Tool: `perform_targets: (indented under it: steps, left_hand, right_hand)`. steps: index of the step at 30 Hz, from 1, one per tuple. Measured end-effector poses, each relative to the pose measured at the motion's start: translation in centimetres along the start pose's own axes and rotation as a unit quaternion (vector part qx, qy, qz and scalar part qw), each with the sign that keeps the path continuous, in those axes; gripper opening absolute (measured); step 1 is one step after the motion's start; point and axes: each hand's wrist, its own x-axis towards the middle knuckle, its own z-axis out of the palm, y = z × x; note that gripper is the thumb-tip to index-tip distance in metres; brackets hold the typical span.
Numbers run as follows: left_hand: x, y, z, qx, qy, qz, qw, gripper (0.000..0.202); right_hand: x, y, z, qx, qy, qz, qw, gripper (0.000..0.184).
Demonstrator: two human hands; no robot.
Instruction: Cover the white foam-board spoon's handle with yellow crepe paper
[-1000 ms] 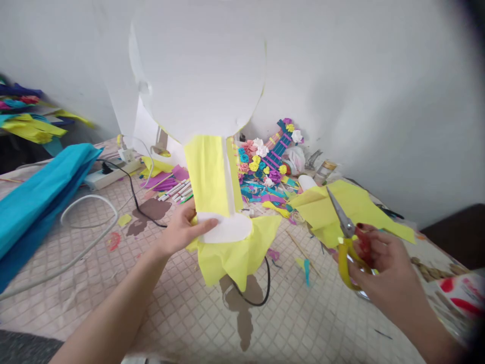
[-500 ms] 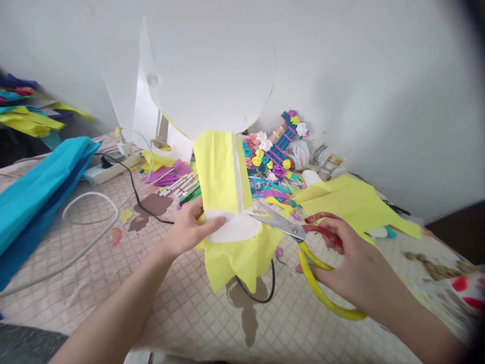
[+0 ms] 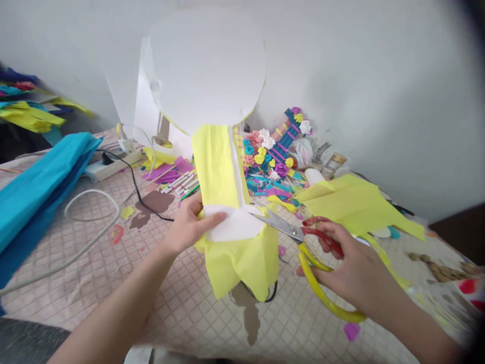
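A large white cut-out [image 3: 208,76] with a round top stands before me, its neck and lower edge covered in yellow crepe paper [image 3: 215,167]. My left hand [image 3: 197,222] grips its white lower end, thumb on the front and fingers behind. Loose yellow paper hangs below that end in folds. In my right hand [image 3: 337,253] are scissors [image 3: 293,232] with one red and one yellow handle loop. Their blades are parted, the tips pointing left at the right edge of the white end; whether they touch the paper I cannot tell.
A blue crepe roll [image 3: 41,187] lies at left beside a power strip [image 3: 109,167] with cables. Behind stands a guitar shape with paper flowers [image 3: 276,146], among scraps and marker pens [image 3: 180,183]. A yellow sheet [image 3: 352,202] spreads at right, near a glass jar [image 3: 334,164].
The white cut-out has shifted slightly down and left, and the hanging yellow paper now droops lower on its right side. Both hands keep their holds; a purple scrap now shows below the scissors.
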Motion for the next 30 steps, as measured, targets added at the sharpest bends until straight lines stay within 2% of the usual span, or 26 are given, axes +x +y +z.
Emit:
perform_targets:
  steps: [7, 15, 22, 30]
  left_hand:
    - [0.02, -0.01, 0.19, -0.015, 0.01, -0.013, 1.0, 0.034]
    - [-0.07, -0.11, 0.58, -0.058, 0.01, -0.05, 0.997, 0.033]
    - [-0.04, -0.08, 0.68, -0.067, 0.02, -0.064, 0.995, 0.034]
    - [-0.05, -0.13, 0.8, -0.07, 0.021, -0.066, 0.995, 0.035]
  right_hand:
    - [-0.14, -0.15, 0.17, 0.013, -0.007, 0.015, 1.0, 0.052]
    - [-0.15, -0.48, 0.32, 0.012, -0.016, 0.038, 0.999, 0.052]
    - [-0.29, -0.42, 0.41, 0.015, -0.026, 0.022, 0.999, 0.044]
    - [-0.64, -0.31, 0.33, -0.023, 0.002, -0.013, 1.0, 0.044]
